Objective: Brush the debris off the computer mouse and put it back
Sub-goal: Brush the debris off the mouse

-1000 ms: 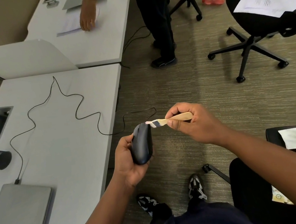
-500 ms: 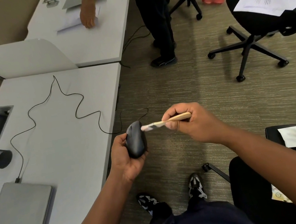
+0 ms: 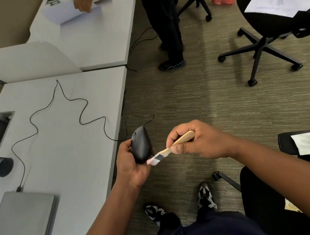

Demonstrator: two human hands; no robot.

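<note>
While brushing goes on: your left hand [image 3: 131,167] grips the mouse [image 3: 141,146] off the desk [image 3: 70,150] edge.
Brush [image 3: 171,148]: pinched in your right hand [image 3: 200,140], bristles at the mouse's 5 o'clock.
Left: finish, return mouse to desk.

Grey laminate desks [image 3: 70,150] with a curved divider panel [image 3: 21,63] adjoin striped olive carpet [image 3: 198,100]; black wheeled office chairs [image 3: 269,25] stand nearby.

We cannot see the mouse's [image 3: 141,146] underside, cupped in the left hand [image 3: 131,166]. The brush's [image 3: 171,148] bristles blur. The laptop [image 3: 16,232] and second person [image 3: 163,15] are cut by the frame's edges.
</note>
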